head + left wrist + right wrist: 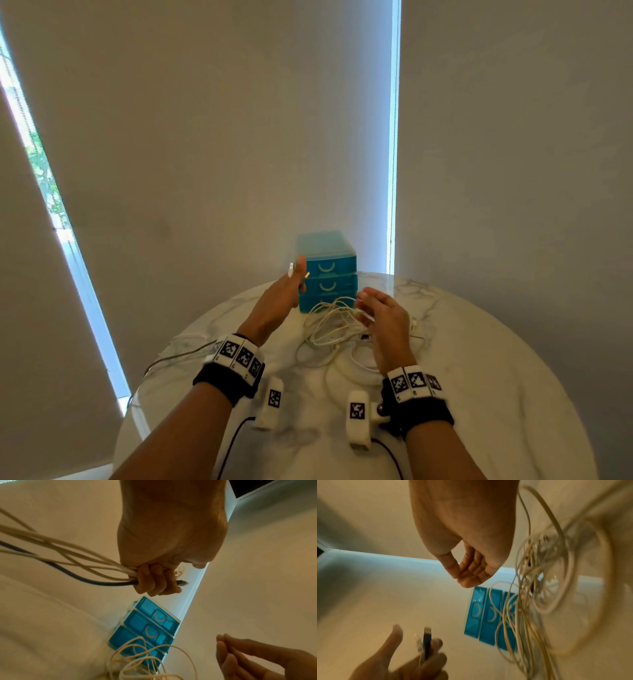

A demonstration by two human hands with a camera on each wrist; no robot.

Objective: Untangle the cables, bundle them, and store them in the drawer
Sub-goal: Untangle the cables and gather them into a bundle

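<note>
White cables lie tangled on the marble table, just near of the blue drawers at its far edge. The left hand clenches several cable ends, plugs poking out; the right hand hovers over the tangle, fingers relaxed, grasping nothing

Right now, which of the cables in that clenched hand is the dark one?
The left hand grips several cables; only one is dark, the black cable lowest in the bunch, ending in a metal plug. The other cables are white.
</note>
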